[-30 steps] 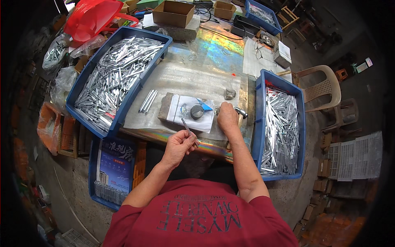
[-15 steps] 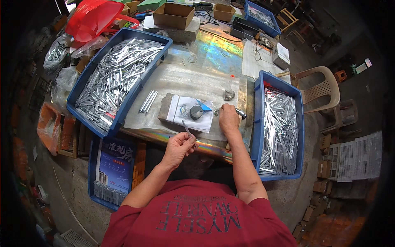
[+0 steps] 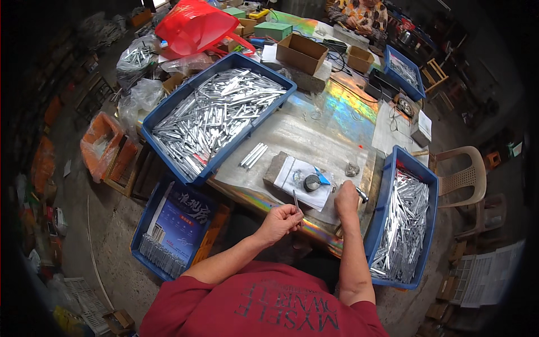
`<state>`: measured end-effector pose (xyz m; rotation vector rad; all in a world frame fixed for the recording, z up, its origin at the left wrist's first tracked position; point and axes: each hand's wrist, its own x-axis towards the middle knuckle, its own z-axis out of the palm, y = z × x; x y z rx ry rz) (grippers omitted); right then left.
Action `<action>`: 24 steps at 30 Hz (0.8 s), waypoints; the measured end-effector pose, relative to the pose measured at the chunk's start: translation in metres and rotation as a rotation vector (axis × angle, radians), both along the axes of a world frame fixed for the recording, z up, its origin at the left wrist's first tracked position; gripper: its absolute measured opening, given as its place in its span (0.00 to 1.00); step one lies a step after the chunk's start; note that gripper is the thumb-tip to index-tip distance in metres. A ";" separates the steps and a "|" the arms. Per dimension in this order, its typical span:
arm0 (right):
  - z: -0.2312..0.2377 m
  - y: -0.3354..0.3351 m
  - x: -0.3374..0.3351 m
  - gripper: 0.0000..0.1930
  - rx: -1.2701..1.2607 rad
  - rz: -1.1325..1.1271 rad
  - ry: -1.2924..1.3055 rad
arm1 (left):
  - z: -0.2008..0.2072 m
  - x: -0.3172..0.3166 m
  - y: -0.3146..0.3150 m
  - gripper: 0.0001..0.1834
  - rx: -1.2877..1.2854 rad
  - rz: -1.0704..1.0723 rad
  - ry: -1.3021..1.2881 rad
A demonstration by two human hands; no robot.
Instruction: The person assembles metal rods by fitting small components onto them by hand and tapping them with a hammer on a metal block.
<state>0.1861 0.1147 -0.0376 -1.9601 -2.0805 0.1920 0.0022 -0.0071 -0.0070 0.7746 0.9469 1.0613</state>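
Head view: my left hand (image 3: 281, 219) pinches a thin rod (image 3: 295, 199) between thumb and fingers, tilted, its free end by the near edge of the paper (image 3: 306, 196) on the block (image 3: 274, 168). My right hand (image 3: 346, 201) is lowered to the worktop (image 3: 342, 132), right of the block; its fingertips are hidden, so I cannot tell whether it grips anything. A dark tool head (image 3: 362, 195) shows just beside it. Good practice, I judge, is a light, steady pinch well down the rod, leaving its end free and in my sight. A round black piece (image 3: 311, 182) stands on the paper, between rod and right hand, and should be skirted. Four loose rods (image 3: 254, 156) lie left of the block; a small clear bag (image 3: 352, 169) sits beyond my right hand. The left bin (image 3: 247, 131) and right bin (image 3: 382, 210), both rod-filled, limit sideways elbow room. A co-worker (image 3: 359, 19) sits at the far end.
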 end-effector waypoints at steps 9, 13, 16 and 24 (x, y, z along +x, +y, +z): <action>0.008 -0.019 0.003 0.05 0.193 0.007 0.383 | -0.007 0.001 -0.002 0.09 0.030 0.012 -0.026; 0.010 -0.027 0.010 0.07 -0.031 -0.093 0.742 | -0.005 0.003 -0.001 0.09 0.017 -0.002 -0.021; 0.013 -0.037 0.012 0.06 -0.069 -0.055 0.916 | 0.000 0.003 -0.002 0.09 0.018 -0.023 -0.011; 0.046 -0.085 -0.017 0.06 -0.272 0.033 1.403 | 0.002 0.008 -0.001 0.08 0.081 -0.040 -0.031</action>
